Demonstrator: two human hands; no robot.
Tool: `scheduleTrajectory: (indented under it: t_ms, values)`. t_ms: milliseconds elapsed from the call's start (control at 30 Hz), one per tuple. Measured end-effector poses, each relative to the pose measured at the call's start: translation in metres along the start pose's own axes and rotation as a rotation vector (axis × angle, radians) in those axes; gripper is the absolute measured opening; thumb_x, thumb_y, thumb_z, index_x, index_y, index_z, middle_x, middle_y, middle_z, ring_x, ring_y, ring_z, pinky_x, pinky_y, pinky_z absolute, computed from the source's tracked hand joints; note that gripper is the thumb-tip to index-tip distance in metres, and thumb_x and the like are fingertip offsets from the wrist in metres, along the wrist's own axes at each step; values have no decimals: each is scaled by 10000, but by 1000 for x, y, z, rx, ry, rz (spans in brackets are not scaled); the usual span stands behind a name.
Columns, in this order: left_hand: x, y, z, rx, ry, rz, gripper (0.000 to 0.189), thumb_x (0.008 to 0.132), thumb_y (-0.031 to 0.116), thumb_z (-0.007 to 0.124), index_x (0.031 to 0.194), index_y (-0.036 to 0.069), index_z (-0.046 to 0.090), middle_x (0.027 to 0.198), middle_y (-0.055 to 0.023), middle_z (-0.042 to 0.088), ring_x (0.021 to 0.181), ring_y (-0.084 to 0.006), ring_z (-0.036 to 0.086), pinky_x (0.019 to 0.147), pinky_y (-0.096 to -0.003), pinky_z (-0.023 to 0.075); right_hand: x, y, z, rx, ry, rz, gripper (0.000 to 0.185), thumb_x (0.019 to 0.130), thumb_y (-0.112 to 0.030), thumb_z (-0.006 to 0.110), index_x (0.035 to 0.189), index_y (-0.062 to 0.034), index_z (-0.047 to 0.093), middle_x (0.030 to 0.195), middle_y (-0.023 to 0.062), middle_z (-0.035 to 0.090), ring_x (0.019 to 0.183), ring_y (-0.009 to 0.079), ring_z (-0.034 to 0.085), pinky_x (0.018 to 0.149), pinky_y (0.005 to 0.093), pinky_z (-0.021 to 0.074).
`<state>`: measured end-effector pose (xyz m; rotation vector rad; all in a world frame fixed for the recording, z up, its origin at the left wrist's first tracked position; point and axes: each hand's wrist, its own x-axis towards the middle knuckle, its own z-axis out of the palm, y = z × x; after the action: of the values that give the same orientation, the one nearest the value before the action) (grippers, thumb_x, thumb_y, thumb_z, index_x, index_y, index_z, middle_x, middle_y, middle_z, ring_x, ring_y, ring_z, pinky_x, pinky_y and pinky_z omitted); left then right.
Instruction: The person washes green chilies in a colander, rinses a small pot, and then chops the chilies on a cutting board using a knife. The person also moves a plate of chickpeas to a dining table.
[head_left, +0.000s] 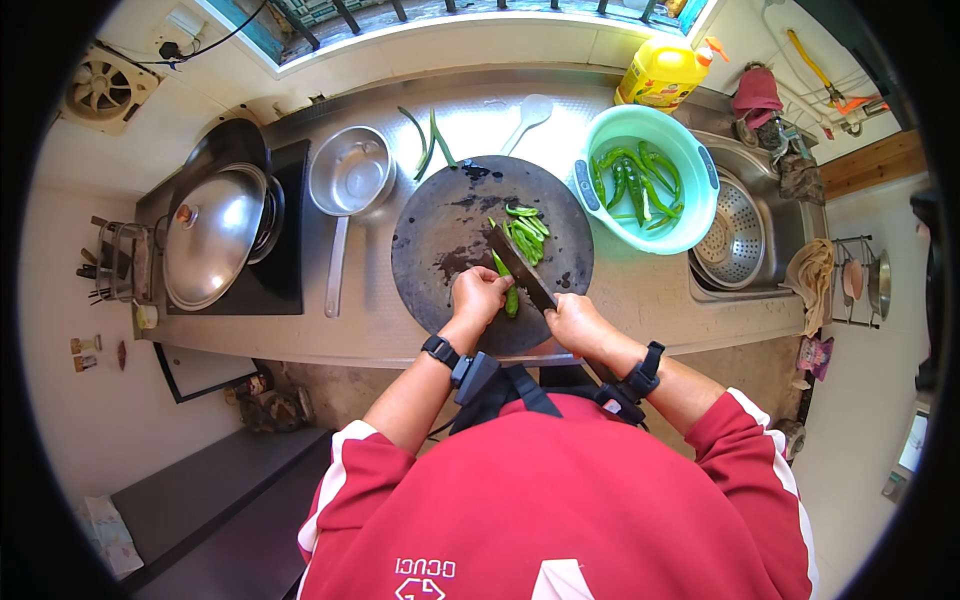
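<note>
On a round dark cutting board (424, 225), my left hand (480, 295) pinches a green chili pepper (511, 300). My right hand (577, 322) grips the handle of a cleaver (523, 270), whose dark blade slants up and to the left beside that pepper. Cut green pepper pieces (529, 238) lie in a small heap just beyond the blade, on its right side. Whole green peppers (634, 180) rest in a mint-green plastic basin (652, 238) to the right of the board. Whether the blade touches the held pepper, I cannot tell.
Left of the board sit a steel saucepan (352, 172) and a lidded wok (214, 247) on the cooktop. Scallion pieces (435, 142) and a white rice paddle (534, 111) lie behind it. A yellow detergent jug (660, 71) stands near the sink, which holds a steel colander (731, 232).
</note>
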<state>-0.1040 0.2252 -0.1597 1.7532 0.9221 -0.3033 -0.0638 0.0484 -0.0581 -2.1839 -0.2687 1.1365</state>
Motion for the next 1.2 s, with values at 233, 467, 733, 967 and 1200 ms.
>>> scheduleTrajectory:
  t_ms: [233,467,733,967,1200]
  values:
    - [-1,9,-1,-60,-5,-70,192,829,154,775,813,-6,669,701,-64,682,575,-117,643,524,-257,528,7,19,12,-12,51,-47,223,921,-121,498,1024,31,626,676,261,634,557,376,651,571,460,542]
    - [-3,9,-2,-76,13,-42,192,827,148,773,795,-9,668,673,-60,678,558,-118,643,519,-258,527,10,30,21,-135,131,-165,202,902,-95,513,1000,36,631,687,289,625,642,432,653,629,488,534]
    - [-2,7,-2,-78,12,-24,192,836,147,766,816,-20,673,690,-64,684,569,-118,650,526,-254,531,57,22,35,-171,209,-260,194,882,-88,518,963,30,649,806,307,632,842,471,635,765,502,520]
    - [-7,4,-2,-172,14,-11,167,853,128,748,851,-25,681,736,-72,697,597,-116,659,539,-241,543,47,32,15,5,155,-206,222,942,-185,530,997,5,631,565,167,582,423,259,605,420,397,491]
    - [-8,1,-1,-149,8,23,151,864,109,732,834,-26,671,732,-71,689,603,-116,659,529,-246,541,17,14,-2,-145,-41,-42,224,907,-139,508,951,29,649,676,250,621,582,368,629,550,459,517]
